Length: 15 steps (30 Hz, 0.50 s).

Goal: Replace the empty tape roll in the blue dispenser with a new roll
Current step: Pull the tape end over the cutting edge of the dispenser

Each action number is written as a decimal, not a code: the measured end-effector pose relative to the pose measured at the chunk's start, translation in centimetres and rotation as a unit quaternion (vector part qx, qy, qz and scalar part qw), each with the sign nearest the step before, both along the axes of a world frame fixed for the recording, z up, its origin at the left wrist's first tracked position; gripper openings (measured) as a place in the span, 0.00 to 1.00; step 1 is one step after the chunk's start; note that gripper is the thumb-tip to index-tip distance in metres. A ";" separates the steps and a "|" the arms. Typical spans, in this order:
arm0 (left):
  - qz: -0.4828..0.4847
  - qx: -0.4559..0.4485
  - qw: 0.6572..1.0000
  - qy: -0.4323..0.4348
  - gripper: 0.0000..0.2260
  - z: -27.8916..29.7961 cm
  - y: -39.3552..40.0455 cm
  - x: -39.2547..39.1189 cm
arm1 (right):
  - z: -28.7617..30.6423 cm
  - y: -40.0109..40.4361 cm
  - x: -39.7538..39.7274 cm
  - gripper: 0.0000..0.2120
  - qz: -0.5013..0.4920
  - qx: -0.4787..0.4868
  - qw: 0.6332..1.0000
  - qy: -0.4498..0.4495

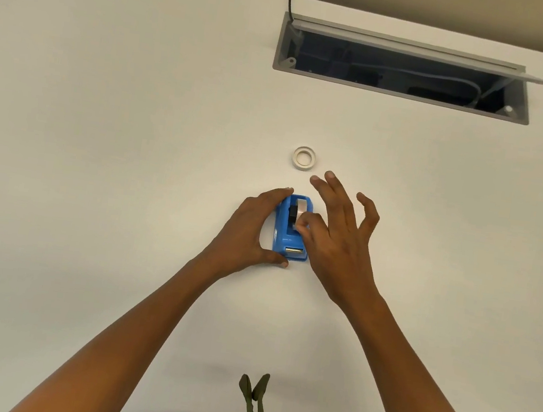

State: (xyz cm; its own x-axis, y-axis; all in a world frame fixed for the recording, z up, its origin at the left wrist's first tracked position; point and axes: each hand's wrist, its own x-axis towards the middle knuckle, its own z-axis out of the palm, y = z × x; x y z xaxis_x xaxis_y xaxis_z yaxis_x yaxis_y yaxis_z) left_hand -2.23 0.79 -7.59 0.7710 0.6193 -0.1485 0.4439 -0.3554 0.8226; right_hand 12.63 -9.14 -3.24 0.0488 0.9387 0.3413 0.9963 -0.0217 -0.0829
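The blue tape dispenser (282,228) stands on the white table, its cutter end toward me. A whitish tape roll (303,206) on a black hub sits in its cradle. My left hand (249,230) clasps the dispenser's left side, fingers at the far end and thumb at the near corner. My right hand (338,235) hovers over the dispenser's right side with fingers spread; its bent thumb touches the roll in the cradle. A second pale tape ring (304,157) lies flat on the table just beyond the dispenser, apart from both hands.
An open grey cable hatch (402,67) with its lid raised is set into the table at the far right. A black cable (290,4) rises at its left corner. Olive-green clothing with two straps (252,407) shows at the near edge.
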 end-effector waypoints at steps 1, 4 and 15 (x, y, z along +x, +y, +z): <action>0.002 0.001 1.000 0.002 0.46 -0.1 0.0 0.0 | -0.3 -0.2 -0.1 0.07 0.002 0.014 1.000 -0.009; 0.003 0.007 1.000 0.002 0.46 -0.1 0.0 0.0 | -1.0 -0.6 -0.3 0.05 -0.001 0.051 0.998 -0.031; -0.003 0.009 1.000 -0.010 0.45 -0.4 0.1 -0.1 | -1.7 -1.5 -0.5 0.04 -0.011 0.120 0.991 -0.058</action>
State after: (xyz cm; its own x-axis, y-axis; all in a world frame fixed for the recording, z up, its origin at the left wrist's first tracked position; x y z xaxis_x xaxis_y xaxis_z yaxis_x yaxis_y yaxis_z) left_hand -2.33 0.93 -8.01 0.7770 0.6174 -0.1225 0.4262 -0.3728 0.8242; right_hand 12.09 -10.66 -4.93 0.0147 0.8294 0.5584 0.9990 -0.0364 0.0277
